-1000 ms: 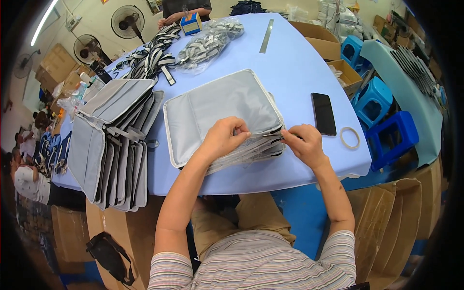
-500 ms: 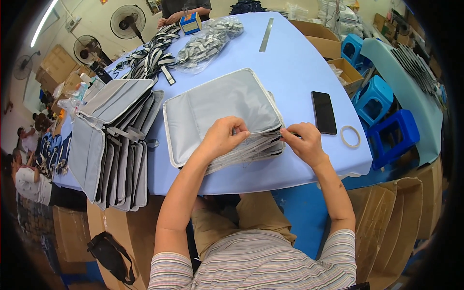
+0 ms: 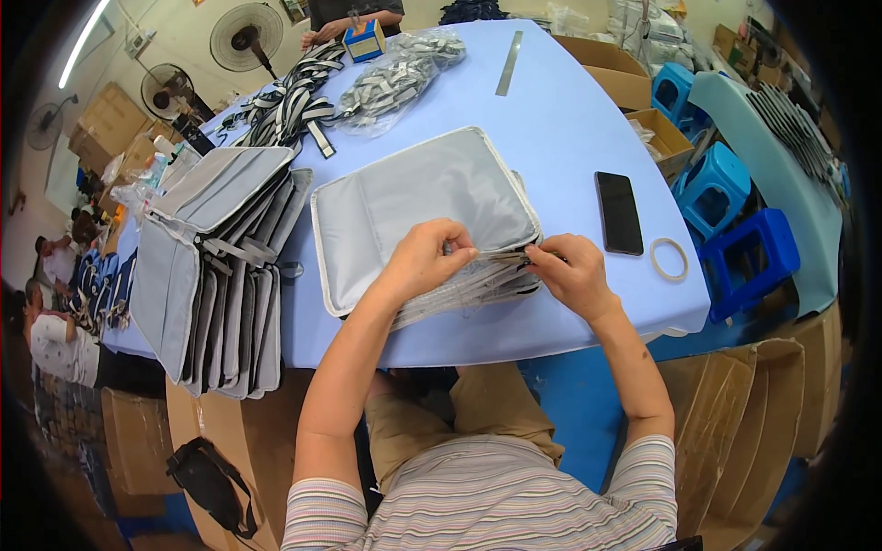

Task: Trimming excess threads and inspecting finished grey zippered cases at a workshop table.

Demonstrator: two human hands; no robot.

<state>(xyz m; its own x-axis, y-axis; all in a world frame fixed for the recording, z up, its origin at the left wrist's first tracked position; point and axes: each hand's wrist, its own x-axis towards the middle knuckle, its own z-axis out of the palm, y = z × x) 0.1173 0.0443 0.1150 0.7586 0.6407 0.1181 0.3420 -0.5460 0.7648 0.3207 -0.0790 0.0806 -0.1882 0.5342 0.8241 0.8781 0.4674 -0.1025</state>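
Observation:
A stack of grey fabric panels with pale bound edges lies in front of me, and its flat top panel (image 3: 432,184) is creased down the left part. My left hand (image 3: 427,257) is closed in a pinch at the near edge of that top panel. At its near right corner, my right hand (image 3: 577,271) pinches a small dark piece, too small to make out. Between the two hands the bound edge runs nearly straight. Below it, the edges of several more panels (image 3: 459,292) show, loosely layered.
A second pile of folded grey panels (image 3: 165,275) overhangs the table's near left edge. Striped straps (image 3: 308,92), bagged pieces (image 3: 390,92) and a metal ruler (image 3: 509,64) lie farther back. A phone (image 3: 619,213) and a tape roll (image 3: 669,259) lie right. A person's hands (image 3: 326,35) show opposite.
My right hand has shifted slightly left at the panel's corner, with the dark piece still in its fingers. My left hand has hardly moved.

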